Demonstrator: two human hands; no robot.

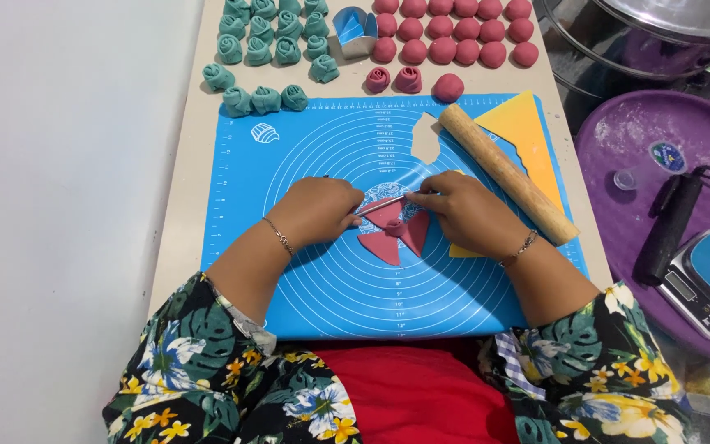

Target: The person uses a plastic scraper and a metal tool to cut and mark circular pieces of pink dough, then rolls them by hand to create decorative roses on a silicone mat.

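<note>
Centrally, we pinch a thin stick (381,205) between left hand (315,212) and right hand (463,214), both grips closed on it, over pink dough petals (396,233) on the blue mat (289,164), mid-frame.

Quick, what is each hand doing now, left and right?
Left hand: closed on one end of a thin stick, over pink dough pieces.
Right hand: pinching the stick's other end.

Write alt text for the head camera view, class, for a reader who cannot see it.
A left hand and right hand hold a thin stick over pink dough wedges on a blue baking mat. Teal dough roses, pink dough balls and a wooden rolling pin lie nearby.
</note>
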